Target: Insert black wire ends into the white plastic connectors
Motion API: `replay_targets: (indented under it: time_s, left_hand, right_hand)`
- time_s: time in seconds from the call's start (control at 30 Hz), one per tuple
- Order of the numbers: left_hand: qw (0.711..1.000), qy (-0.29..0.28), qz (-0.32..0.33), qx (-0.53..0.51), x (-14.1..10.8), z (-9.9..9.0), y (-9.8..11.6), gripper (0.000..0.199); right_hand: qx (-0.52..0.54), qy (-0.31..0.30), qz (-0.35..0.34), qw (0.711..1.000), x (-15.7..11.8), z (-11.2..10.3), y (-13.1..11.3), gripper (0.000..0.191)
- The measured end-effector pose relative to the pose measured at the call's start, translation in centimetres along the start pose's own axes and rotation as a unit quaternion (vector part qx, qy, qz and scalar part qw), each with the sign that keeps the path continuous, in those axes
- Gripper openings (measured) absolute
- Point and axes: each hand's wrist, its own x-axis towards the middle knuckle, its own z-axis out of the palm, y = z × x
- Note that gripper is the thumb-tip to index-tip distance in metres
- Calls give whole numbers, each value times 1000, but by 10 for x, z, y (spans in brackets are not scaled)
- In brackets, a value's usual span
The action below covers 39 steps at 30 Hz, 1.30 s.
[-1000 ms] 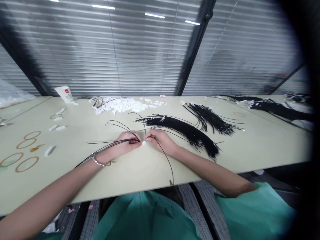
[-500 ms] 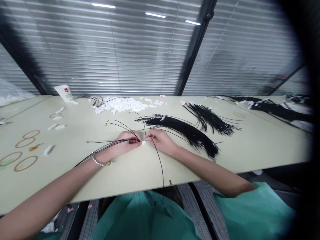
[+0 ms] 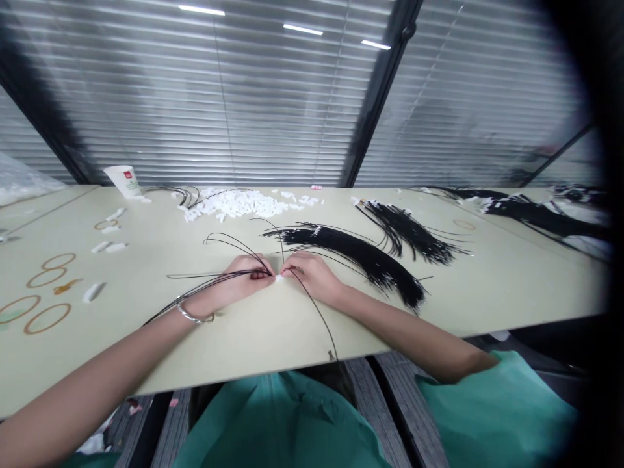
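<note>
A small white plastic connector (image 3: 279,277) is pinched between the fingertips of the left hand (image 3: 238,281) and right hand (image 3: 312,274), near the front edge of the pale tabletop (image 3: 487,286). Thin black wires (image 3: 214,281) are gripped by the left; one thin black wire (image 3: 316,312) is pinched by the right.

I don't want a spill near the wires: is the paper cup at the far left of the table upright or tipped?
Upright. The paper cup stands on its base on the table, its open mouth facing up.
</note>
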Motion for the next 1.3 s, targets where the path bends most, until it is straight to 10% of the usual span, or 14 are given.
replay_targets:
  time_s: [1.3]
  left_hand:
    - [999,-9,-28,-13,-1,-2,8,22]
  right_hand:
    - [-13,-13,-32,999,-5,1,2,11]
